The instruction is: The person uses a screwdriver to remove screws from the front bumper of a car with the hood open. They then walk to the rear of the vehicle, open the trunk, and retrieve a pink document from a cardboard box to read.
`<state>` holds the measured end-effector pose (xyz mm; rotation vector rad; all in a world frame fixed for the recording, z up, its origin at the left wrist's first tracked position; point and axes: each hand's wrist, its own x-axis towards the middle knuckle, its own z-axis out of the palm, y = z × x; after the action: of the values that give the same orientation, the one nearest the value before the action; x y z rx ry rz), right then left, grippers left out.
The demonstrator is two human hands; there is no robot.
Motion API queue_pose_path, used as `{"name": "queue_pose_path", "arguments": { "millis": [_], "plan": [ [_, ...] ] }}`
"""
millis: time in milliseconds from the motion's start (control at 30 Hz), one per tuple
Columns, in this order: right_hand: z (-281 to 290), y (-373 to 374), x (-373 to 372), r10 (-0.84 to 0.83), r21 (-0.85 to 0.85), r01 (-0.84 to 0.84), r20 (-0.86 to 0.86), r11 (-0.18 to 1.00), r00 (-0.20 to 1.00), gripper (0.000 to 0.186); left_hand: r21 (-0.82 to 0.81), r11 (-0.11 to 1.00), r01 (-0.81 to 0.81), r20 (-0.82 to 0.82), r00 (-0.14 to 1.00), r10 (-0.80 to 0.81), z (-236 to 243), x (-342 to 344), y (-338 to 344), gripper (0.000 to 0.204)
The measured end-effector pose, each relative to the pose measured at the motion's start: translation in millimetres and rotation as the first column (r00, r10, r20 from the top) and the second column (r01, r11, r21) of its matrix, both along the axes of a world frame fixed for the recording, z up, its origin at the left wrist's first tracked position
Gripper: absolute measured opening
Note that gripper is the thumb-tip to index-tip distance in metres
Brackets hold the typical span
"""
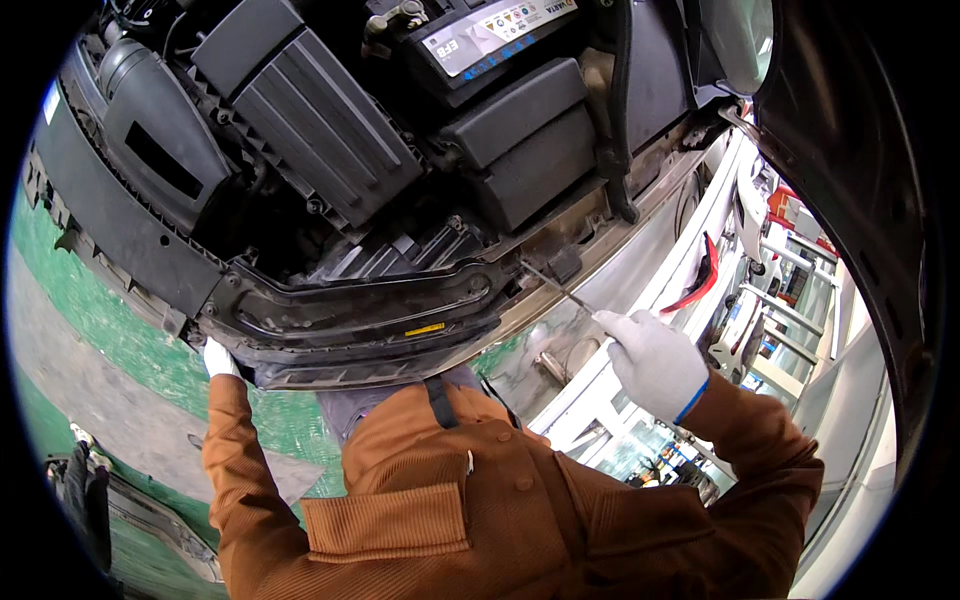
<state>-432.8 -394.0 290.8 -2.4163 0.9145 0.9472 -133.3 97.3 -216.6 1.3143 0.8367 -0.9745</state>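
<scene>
My right hand (655, 362), in a white knit glove with a blue cuff edge, is closed around the near end of a thin metal rod (560, 287). Whatever handle the rod has is hidden in the glove. Its far tip meets the car's front edge beside the right end of the black front panel (360, 312). At the left end of that panel, my left hand (220, 358), also white-gloved, rests against the lower edge. Its fingers are mostly hidden there.
Beyond the panel lie a ribbed black air filter box (315, 125), a black air duct (160, 145) and a battery (490, 45). The raised dark hood (850, 180) curves down the right side. Another person's legs (85, 490) show at far left on the green-and-grey floor.
</scene>
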Motion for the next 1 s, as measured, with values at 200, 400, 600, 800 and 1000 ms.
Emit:
{"name": "queue_pose_path", "arguments": {
  "millis": [200, 400, 600, 800, 1000],
  "plan": [
    [9.5, -2.3, -0.4, -0.908, 0.342, 0.895, -0.199, 0.287, 0.368, 0.055, 0.031, 0.999, 0.018, 0.024, 1.0, -0.019, -4.4, -1.6, 3.0, 0.053],
    [19.9, -3.5, 28.8, 0.321, 0.123, -0.298, -0.43, 0.947, 0.844, 0.045, 0.005, 0.999, 0.044, 0.022, 0.999, -0.044, -2.9, 2.8, 0.0, 0.05],
    [-0.8, 11.7, -0.3, -0.874, 0.426, 0.859, -0.252, 0.285, 0.415, 0.026, -0.034, 0.999, 0.017, 0.017, 1.0, -0.016, -9.5, -5.0, 7.5, 0.051],
    [4.9, -7.3, -3.1, -0.861, 0.504, 0.773, -0.499, -0.384, -0.102, 0.022, -0.123, 0.992, 0.009, -0.025, 1.0, -0.012, -15.5, 1.1, 2.0, 0.054],
    [21.1, -4.8, 27.2, 0.334, 0.128, -0.309, -0.314, 0.942, 0.889, 0.035, 0.037, 0.978, 0.206, 0.116, 0.971, -0.209, -4.1, -0.7, -5.3, 0.049]
  ]
}}
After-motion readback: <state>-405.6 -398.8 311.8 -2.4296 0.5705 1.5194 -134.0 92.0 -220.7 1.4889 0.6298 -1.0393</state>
